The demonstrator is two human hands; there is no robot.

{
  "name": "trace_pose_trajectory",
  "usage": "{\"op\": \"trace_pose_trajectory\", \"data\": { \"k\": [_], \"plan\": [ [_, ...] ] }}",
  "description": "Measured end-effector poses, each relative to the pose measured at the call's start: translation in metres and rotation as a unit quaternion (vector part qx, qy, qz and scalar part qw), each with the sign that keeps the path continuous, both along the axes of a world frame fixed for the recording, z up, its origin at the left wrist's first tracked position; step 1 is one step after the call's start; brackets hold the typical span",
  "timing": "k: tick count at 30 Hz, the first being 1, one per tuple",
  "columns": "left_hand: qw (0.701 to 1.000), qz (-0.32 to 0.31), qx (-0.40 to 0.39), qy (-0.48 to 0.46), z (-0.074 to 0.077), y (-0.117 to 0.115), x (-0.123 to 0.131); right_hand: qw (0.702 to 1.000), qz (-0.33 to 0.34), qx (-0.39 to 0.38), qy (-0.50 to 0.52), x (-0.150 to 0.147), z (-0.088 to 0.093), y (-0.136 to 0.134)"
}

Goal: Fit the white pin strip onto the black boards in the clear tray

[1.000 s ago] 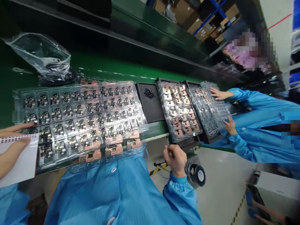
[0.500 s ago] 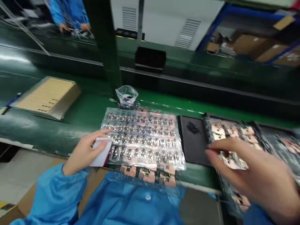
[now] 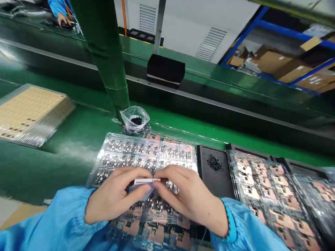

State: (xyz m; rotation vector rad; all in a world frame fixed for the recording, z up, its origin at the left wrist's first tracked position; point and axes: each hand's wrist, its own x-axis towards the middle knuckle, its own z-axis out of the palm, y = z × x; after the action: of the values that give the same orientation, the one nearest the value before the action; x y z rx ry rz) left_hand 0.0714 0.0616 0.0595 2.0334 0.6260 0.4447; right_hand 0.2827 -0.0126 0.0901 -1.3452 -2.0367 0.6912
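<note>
Both hands meet over a clear plastic tray (image 3: 112, 157) that carries rows of small metallic parts. My left hand (image 3: 119, 193) is closed round a thin white card (image 3: 143, 181), with a row of black dots along its upper edge. Thumb and fingers of my right hand (image 3: 190, 197) pinch together at the card's right end; whether a small piece is between them is hidden. Below this tray lie copper-coloured parts (image 3: 154, 233) in another clear tray. Just behind stands an open clear bag (image 3: 135, 120) with black bits inside.
To the right are a black tray (image 3: 218, 179) holding a small pile of black bits (image 3: 214, 163), and clear trays of copper-coloured parts (image 3: 277, 205). A stack of cream-filled trays (image 3: 34, 111) sits left. A green post (image 3: 111, 69) rises behind; a co-worker's hand (image 3: 63, 20) shows far left.
My right hand has come left from above the trays on the right to the white card. My left hand has brought the card rightward over the parts tray. The view has shifted.
</note>
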Motion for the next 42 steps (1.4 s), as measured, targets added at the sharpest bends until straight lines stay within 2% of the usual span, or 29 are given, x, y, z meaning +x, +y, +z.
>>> {"op": "trace_pose_trajectory", "data": {
  "k": [4, 8, 17, 22, 28, 32, 36, 39, 42],
  "plan": [
    [0.999, 0.013, -0.015, -0.03, -0.007, 0.0, 0.007, 0.999, -0.004, -0.03, 0.02, 0.006, -0.001, 0.005],
    [0.999, 0.031, -0.009, -0.017, -0.009, -0.003, 0.012, 0.999, -0.001, -0.036, 0.023, 0.007, 0.0, 0.01],
    [0.998, 0.003, -0.011, 0.067, -0.009, -0.012, 0.009, 0.987, 0.014, 0.013, -0.16, -0.001, -0.005, 0.004],
    [0.995, -0.006, -0.028, 0.101, -0.01, -0.017, 0.005, 0.975, 0.007, 0.052, -0.214, -0.008, -0.009, -0.003],
    [0.987, -0.005, -0.075, 0.14, -0.007, -0.019, 0.008, 0.978, 0.007, 0.038, -0.204, -0.007, -0.008, -0.008],
    [0.983, -0.009, -0.089, 0.159, -0.007, -0.01, 0.005, 0.987, 0.005, 0.018, -0.157, -0.001, -0.012, 0.003],
    [0.988, -0.02, -0.029, 0.149, -0.011, 0.013, -0.002, 0.994, -0.03, -0.061, -0.086, 0.01, -0.014, 0.029],
    [0.979, -0.044, 0.093, 0.175, -0.02, 0.033, -0.004, 0.987, -0.053, -0.126, -0.085, 0.015, -0.007, 0.053],
    [0.948, -0.07, 0.221, 0.216, -0.034, 0.045, -0.001, 0.979, -0.052, -0.172, -0.093, 0.014, -0.004, 0.078]
  ]
}}
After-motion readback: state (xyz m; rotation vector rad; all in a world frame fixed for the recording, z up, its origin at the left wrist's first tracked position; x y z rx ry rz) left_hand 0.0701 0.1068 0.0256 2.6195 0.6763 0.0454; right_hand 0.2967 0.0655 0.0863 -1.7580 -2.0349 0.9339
